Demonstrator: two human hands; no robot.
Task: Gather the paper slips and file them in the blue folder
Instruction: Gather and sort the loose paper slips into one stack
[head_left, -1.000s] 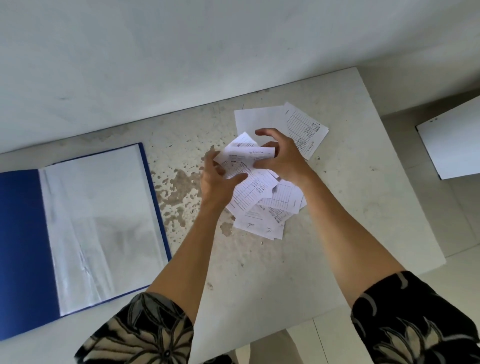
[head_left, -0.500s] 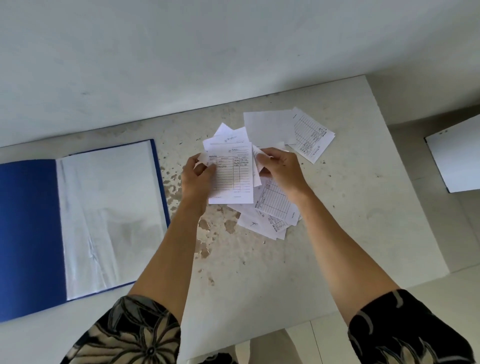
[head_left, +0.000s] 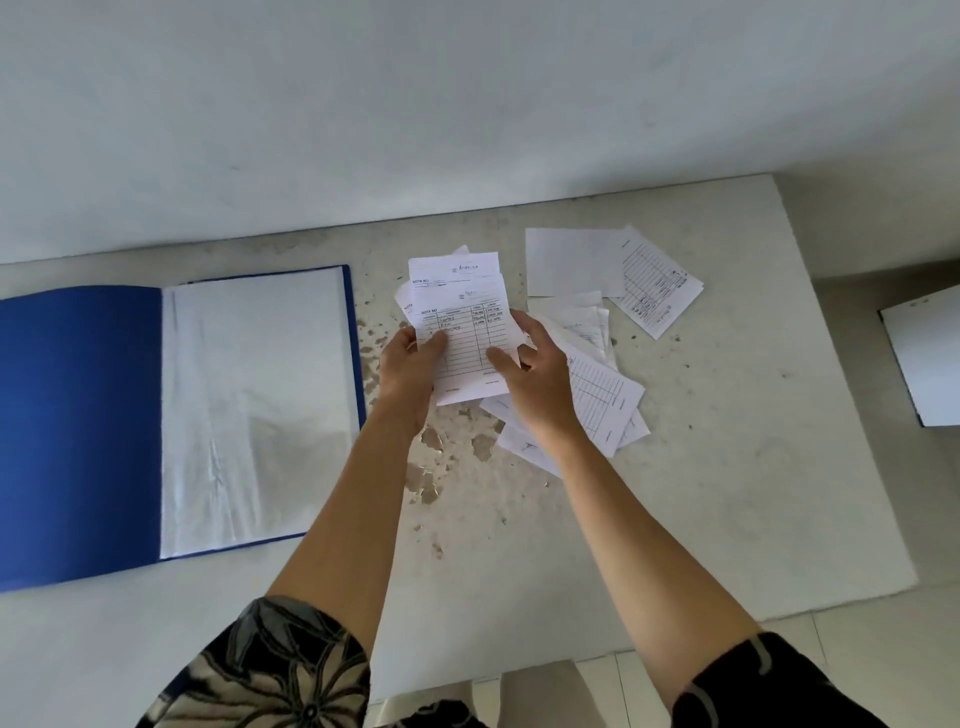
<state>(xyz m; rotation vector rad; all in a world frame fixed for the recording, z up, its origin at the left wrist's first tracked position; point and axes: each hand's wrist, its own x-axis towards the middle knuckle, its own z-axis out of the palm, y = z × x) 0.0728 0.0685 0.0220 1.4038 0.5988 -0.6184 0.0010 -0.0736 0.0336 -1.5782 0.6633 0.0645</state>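
Observation:
Both hands hold a small stack of paper slips (head_left: 465, 322), printed forms facing me, above the table. My left hand (head_left: 408, 369) grips its left edge and my right hand (head_left: 540, 382) grips its right edge. Under my right hand more loose slips (head_left: 605, 400) lie fanned on the table, partly hidden by the wrist. Two other slips (head_left: 657, 283) rest farther back right, one blank side up. The blue folder (head_left: 78, 431) lies open flat at the left, a clear plastic sleeve (head_left: 254, 405) showing on its right half.
The white table (head_left: 727, 493) has peeled, stained patches near the middle. Its right edge and front edge are close. A wall runs along the back. A white board (head_left: 924, 358) sits on the floor beyond the right edge.
The crumpled handful has been squared into an upright stack held by both hands. The hands and stack have shifted slightly left, toward the folder.

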